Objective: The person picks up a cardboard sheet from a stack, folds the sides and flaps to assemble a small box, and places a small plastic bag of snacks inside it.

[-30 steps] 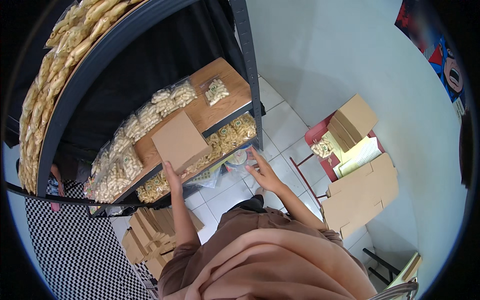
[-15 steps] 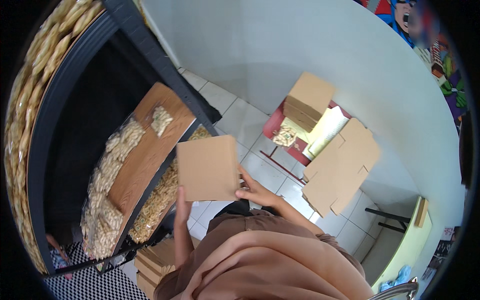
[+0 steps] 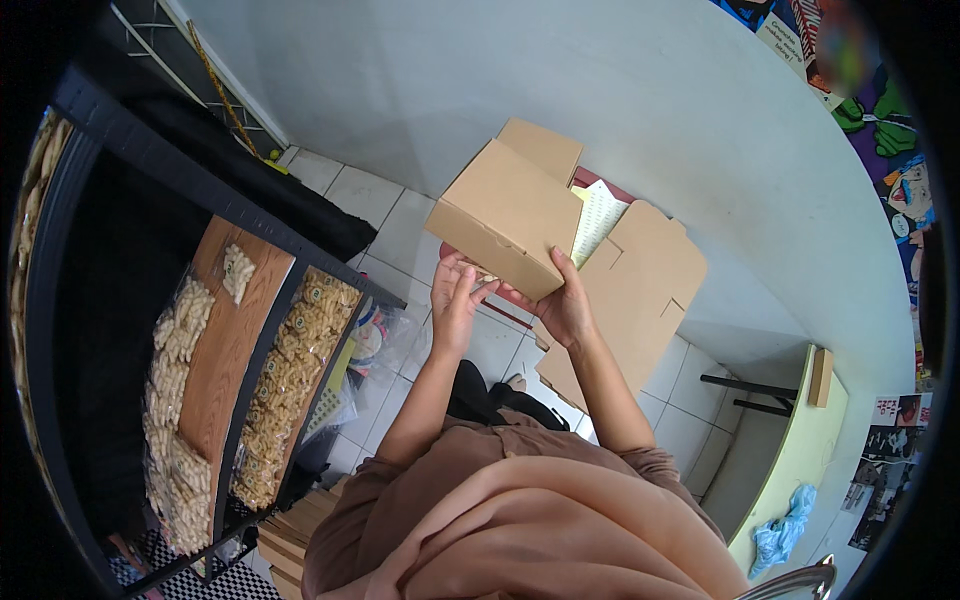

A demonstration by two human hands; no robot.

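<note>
A closed brown cardboard box (image 3: 505,205) is tilted in front of me, above a red seat (image 3: 605,183). My right hand (image 3: 565,300) grips its near right corner, thumb on the front and fingers underneath. Beside the box's lower left edge is my left hand (image 3: 457,300), fingers apart and bent, the tips close to the cardboard. Whether those tips bear any weight cannot be made out. Behind the held box, another cardboard box (image 3: 545,145) is partly covered. A flat, unfolded cardboard sheet (image 3: 635,290) lies on the right, next to a printed paper (image 3: 600,215).
Shelving on the left carries bagged pale snacks (image 3: 180,340) and golden-brown ones (image 3: 290,400) along a wooden board (image 3: 225,330). Flat cardboard (image 3: 295,535) is stacked by my left side. A pale green table (image 3: 800,460) with a blue plastic bag (image 3: 785,530) stands right.
The box has moved right and away from me and is tilted, showing its front side. My left hand has shifted to the box's lower edge, fingers loosened. The view has swung rightward.
</note>
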